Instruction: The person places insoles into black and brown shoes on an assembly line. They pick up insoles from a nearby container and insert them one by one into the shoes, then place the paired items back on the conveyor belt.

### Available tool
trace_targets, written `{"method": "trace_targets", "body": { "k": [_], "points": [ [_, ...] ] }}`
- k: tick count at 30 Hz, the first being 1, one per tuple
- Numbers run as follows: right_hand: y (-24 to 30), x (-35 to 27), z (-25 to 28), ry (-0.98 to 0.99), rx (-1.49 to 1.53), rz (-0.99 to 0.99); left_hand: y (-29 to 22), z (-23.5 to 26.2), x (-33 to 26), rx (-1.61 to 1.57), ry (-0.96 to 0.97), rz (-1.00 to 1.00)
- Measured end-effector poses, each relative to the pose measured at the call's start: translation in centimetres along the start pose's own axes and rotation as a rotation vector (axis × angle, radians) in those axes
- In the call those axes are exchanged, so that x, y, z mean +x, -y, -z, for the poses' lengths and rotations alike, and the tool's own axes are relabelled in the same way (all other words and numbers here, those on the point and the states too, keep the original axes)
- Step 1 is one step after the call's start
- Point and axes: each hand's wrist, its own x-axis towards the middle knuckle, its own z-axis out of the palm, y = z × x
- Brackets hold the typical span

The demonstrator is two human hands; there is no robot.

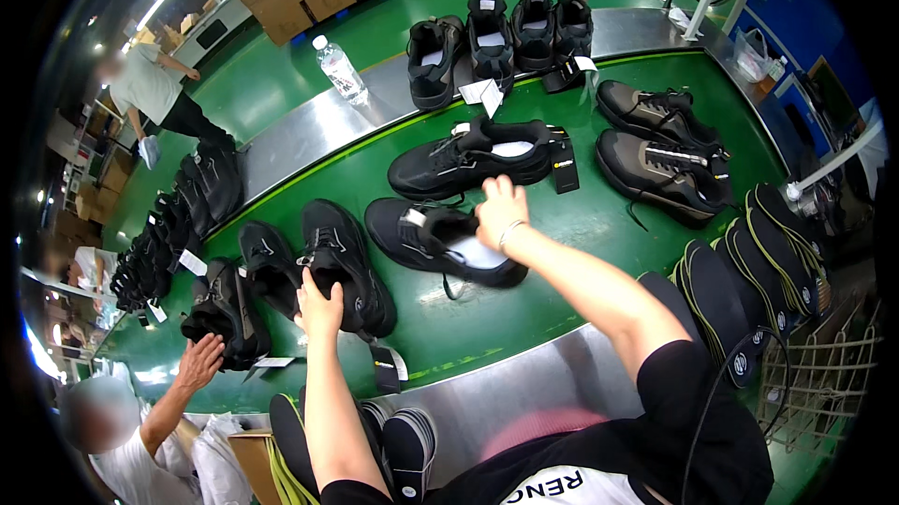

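Observation:
My left hand (320, 306) grips the side of the collar of a black shoe (337, 233) that lies toe away from me. Its thumb is at the opening, and the other fingers are partly hidden between this shoe and a second black shoe (267, 252). Over to the right, my right hand (502, 213) curls over the collar of another black shoe (403, 229), whose toe points left and whose pale insole shows. Its fingertips are partly hidden. Just beyond lies a similar black shoe (431, 168) with a black hang tag (563, 166).
A co-worker's hand (199, 362) touches a dark shoe (229, 304) at my left. Brown-black shoes (646, 163) lie on the green belt (524, 318) at right, near stacked black insoles (716, 294). Several shoes and a water bottle (340, 69) stand on the far metal ledge (290, 149).

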Motion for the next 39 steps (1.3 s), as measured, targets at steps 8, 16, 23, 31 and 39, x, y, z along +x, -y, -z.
{"method": "trace_targets", "body": {
  "k": [8,16,23,31,39],
  "points": [
    [-5.4,4.3,1.4,0.099,-0.156,0.038,-6.3,-1.5,-6.8,-0.540,-0.239,-0.386],
    [0.9,-13.4,4.7,0.306,0.015,0.156,-10.2,-6.8,-17.9,-0.883,0.147,-0.241],
    [0.8,-31.0,0.4,0.222,0.383,0.158,-2.5,-8.6,-29.3,-0.805,0.130,-0.358],
    [-4.0,-35.0,0.9,-0.319,0.509,0.062,1.4,-4.3,-31.8,-0.463,0.109,-0.366],
    [-5.1,-29.0,-2.4,-0.356,0.709,0.352,-9.4,-5.2,-33.1,-0.505,-0.114,-0.994]
  ]
}}
